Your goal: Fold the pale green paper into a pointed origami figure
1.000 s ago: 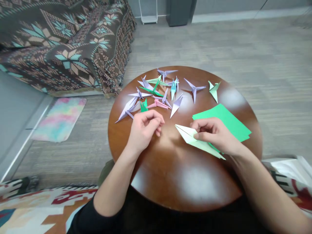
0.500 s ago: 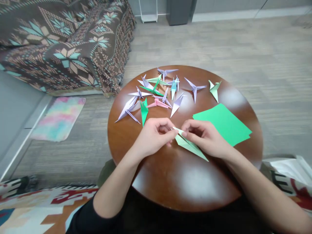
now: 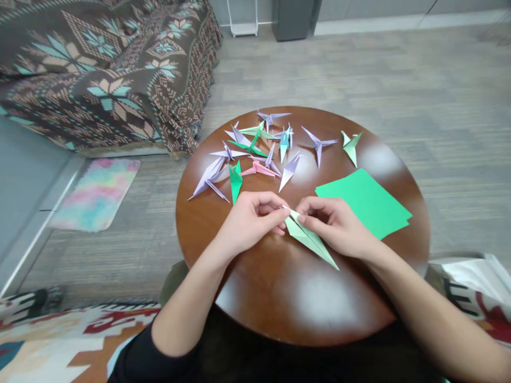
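A light green folded paper (image 3: 311, 242), long and pointed, is held above the near half of the round table. My left hand (image 3: 255, 221) pinches its upper left end between thumb and fingers. Close beside it, my right hand (image 3: 333, 223) grips the same end from the right, thumb on top. The paper's sharp tip points down toward me. Behind my right hand lies a stack of bright green square sheets (image 3: 365, 199). A bright green paper crane (image 3: 235, 181) sits just beyond my left hand. My fingertips hide part of the folds.
Several finished paper cranes, purple, green and one pink crane (image 3: 259, 169), crowd the far left of the brown table (image 3: 263, 298). A light green crane (image 3: 352, 147) stands apart at the far right. A patterned covered sofa (image 3: 120, 96) is beyond, with a pastel mat (image 3: 98, 194) on the floor.
The lower tip of the light green paper has swung slightly down and left, and its folded faces show at a different angle. Both hands keep their pinch and have barely shifted.
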A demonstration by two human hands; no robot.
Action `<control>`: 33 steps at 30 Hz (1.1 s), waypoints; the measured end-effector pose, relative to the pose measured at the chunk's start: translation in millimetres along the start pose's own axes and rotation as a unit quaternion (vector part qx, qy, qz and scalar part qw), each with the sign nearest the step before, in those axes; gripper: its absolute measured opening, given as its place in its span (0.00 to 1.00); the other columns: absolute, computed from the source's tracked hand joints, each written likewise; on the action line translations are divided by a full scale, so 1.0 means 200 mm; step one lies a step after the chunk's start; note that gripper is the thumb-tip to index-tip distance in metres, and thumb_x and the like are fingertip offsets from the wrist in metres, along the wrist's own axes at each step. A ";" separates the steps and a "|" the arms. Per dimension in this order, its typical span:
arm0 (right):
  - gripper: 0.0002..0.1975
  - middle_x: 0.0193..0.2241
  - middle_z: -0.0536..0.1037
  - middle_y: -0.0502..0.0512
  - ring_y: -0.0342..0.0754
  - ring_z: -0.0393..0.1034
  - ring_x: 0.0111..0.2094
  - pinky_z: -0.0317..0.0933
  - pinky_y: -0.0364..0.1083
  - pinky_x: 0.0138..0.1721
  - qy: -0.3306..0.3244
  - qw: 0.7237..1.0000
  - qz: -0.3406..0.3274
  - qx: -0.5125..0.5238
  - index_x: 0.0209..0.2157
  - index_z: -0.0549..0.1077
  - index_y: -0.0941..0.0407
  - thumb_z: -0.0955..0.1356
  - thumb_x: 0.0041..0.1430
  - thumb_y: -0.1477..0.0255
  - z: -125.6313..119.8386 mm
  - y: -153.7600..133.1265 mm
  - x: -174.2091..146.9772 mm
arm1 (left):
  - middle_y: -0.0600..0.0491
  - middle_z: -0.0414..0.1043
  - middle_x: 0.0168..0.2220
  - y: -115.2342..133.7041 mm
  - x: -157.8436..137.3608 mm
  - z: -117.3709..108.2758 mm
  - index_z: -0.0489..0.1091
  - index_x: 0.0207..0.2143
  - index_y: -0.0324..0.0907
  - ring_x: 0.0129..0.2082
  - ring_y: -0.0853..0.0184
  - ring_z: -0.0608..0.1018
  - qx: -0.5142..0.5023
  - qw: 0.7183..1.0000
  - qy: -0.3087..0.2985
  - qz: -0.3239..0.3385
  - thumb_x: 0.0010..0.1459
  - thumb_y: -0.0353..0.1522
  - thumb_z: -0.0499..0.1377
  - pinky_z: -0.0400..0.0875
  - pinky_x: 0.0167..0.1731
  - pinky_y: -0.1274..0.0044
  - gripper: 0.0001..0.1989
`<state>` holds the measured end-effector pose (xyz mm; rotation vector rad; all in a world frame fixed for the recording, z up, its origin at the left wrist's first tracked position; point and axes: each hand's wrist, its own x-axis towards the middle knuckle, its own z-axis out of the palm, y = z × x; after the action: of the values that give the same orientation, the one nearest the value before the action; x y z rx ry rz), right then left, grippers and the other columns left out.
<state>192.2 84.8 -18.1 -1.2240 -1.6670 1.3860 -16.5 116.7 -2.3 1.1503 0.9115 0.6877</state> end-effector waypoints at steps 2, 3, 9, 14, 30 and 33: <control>0.09 0.27 0.74 0.50 0.44 0.63 0.28 0.56 0.43 0.30 0.005 1.000 -0.001 -0.008 0.32 0.75 0.58 0.70 0.65 0.68 0.00 0.00 0.00 | 0.55 0.77 0.21 0.00 0.00 0.00 0.77 0.30 0.35 0.21 0.73 0.79 -0.001 1.000 0.004 -0.001 0.49 0.31 0.74 0.78 0.25 0.84 0.10; 0.09 0.26 0.73 0.50 0.44 0.63 0.28 0.55 0.43 0.30 0.007 1.000 -0.002 -0.010 0.31 0.75 0.57 0.70 0.65 0.68 0.01 0.00 0.00 | 0.56 0.77 0.21 0.00 0.00 0.00 0.77 0.30 0.35 0.21 0.73 0.79 0.000 1.000 0.006 -0.002 0.49 0.31 0.74 0.77 0.25 0.84 0.10; 0.08 0.24 0.73 0.48 0.42 0.63 0.26 0.54 0.42 0.28 0.022 1.000 -0.007 0.018 0.31 0.75 0.57 0.71 0.63 0.68 0.03 0.01 0.01 | 0.55 0.78 0.21 0.00 0.00 0.01 0.78 0.30 0.35 0.22 0.72 0.80 0.011 1.000 -0.001 -0.006 0.51 0.32 0.74 0.78 0.28 0.83 0.10; 0.06 0.24 0.73 0.48 0.42 0.63 0.25 0.54 0.42 0.27 0.046 0.999 -0.020 0.012 0.30 0.74 0.57 0.71 0.61 0.72 0.04 0.01 0.02 | 0.55 0.78 0.22 0.00 -0.01 0.01 0.77 0.31 0.35 0.22 0.73 0.80 0.019 1.000 -0.003 0.005 0.53 0.31 0.72 0.78 0.28 0.83 0.08; 0.07 0.23 0.72 0.48 0.42 0.62 0.25 0.53 0.43 0.27 0.045 0.998 -0.039 -0.017 0.28 0.73 0.56 0.70 0.60 0.73 0.05 -0.01 0.01 | 0.56 0.76 0.22 -0.01 -0.01 0.01 0.75 0.30 0.37 0.21 0.74 0.78 0.082 0.996 -0.010 0.023 0.54 0.27 0.67 0.73 0.25 0.84 0.03; 0.06 0.23 0.71 0.48 0.42 0.62 0.25 0.53 0.43 0.27 0.046 0.998 -0.039 -0.021 0.28 0.73 0.56 0.70 0.60 0.74 0.05 0.00 0.01 | 0.57 0.75 0.22 -0.01 0.00 -0.01 0.75 0.30 0.37 0.21 0.74 0.78 0.085 0.996 -0.010 0.031 0.54 0.26 0.66 0.73 0.25 0.84 0.02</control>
<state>183.1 83.2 -19.5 -1.2143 -1.6693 1.2367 -18.0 116.8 -5.2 1.3384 0.9337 0.6560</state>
